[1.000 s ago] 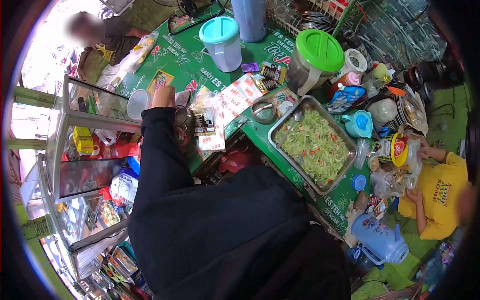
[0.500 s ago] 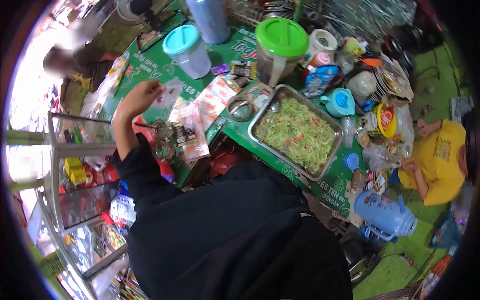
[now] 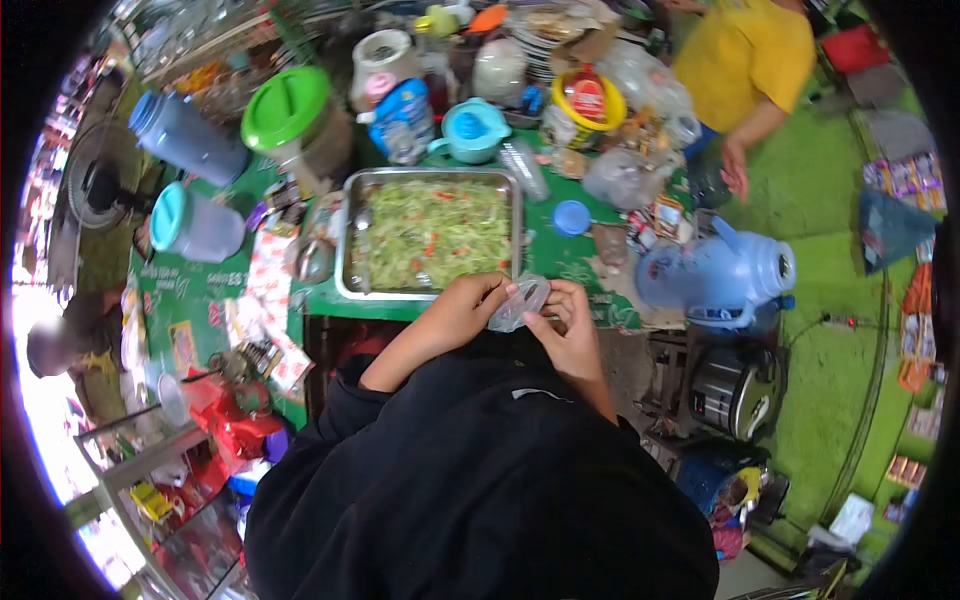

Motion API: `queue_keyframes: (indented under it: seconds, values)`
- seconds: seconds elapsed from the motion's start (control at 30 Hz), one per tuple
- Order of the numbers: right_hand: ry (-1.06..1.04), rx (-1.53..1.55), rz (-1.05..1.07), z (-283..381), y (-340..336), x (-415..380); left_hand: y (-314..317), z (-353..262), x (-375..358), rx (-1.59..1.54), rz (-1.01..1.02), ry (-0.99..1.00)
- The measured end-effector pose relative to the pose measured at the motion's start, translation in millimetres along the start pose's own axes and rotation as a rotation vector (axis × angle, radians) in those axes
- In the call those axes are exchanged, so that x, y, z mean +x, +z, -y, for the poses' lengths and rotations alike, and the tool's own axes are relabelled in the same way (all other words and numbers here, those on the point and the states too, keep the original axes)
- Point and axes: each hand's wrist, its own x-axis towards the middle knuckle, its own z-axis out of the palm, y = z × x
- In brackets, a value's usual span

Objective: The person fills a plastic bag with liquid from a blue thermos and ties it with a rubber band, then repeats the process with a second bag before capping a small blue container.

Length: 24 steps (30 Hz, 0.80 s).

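A small clear plastic bag [image 3: 519, 303] is pinched between my two hands, just in front of the metal tray's near edge. My left hand [image 3: 466, 310] grips its left side with thumb and fingers together. On the other side, my right hand [image 3: 568, 332] has the bag's right edge between thumb and fingers. Beyond them lies the rectangular metal tray [image 3: 347, 232], filled with shredded pale-green vegetables [image 3: 430, 225] dotted with orange-red pieces.
The green table [image 3: 180, 285] carries a green-lidded pitcher [image 3: 290, 115], a turquoise-lidded jug [image 3: 200, 225], a turquoise cup [image 3: 470, 130] and a blue lid [image 3: 572, 217]. A blue thermos [image 3: 710, 268] lies at the right. A person in a yellow shirt [image 3: 750, 60] stands beyond it.
My left hand has come back from the table's left side with the plastic bag, now in front of my body. My right hand has come into view holding it too. The view has turned right.
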Motion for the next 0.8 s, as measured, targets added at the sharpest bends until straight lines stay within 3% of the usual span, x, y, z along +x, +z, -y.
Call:
queue_keyframes:
  seconds: [0.1, 0.17, 0.23, 0.3, 0.37, 0.43, 0.63, 0.73, 0.8]
  values:
    - [0.043, -0.128, -0.114, -6.0, -38.1, -1.9, 39.5, -9.0, 22.1, 0.057, 0.036, 0.033]
    - [0.114, -0.358, -0.122, -7.3, -65.4, -3.1, 64.5, -12.9, 33.3, 0.111, 0.046, 0.116]
    - [0.127, -0.387, -0.094, -11.7, -92.2, -2.0, 91.9, -11.5, 44.6, 0.076, 0.016, 0.185]
    - [-0.195, -0.658, -0.175, -13.2, -115.3, -0.9, 114.3, -14.2, 54.5, 0.179, 0.022, 0.169]
    - [-0.163, -0.667, -0.169, -1.8, -136.2, -1.1, 138.3, -16.2, 61.0, 0.193, 0.004, 0.16]
    - [-0.145, -0.88, -0.036, 3.3, -157.3, 0.0, 159.5, -20.3, 67.6, 0.239, -0.06, 0.08]
    - [-0.152, -0.739, 0.043, -24.0, -193.0, 19.3, 200.3, -37.1, 71.1, 0.199, -0.151, -0.188]
    - [-0.139, -0.597, 0.09, -36.8, -195.1, 28.8, 207.2, 0.6, 75.4, 0.282, -0.326, 0.027]
    - [-0.085, -0.553, 0.113, -38.8, -192.3, 33.8, 199.0, 8.6, 79.3, 0.292, -0.341, 0.045]
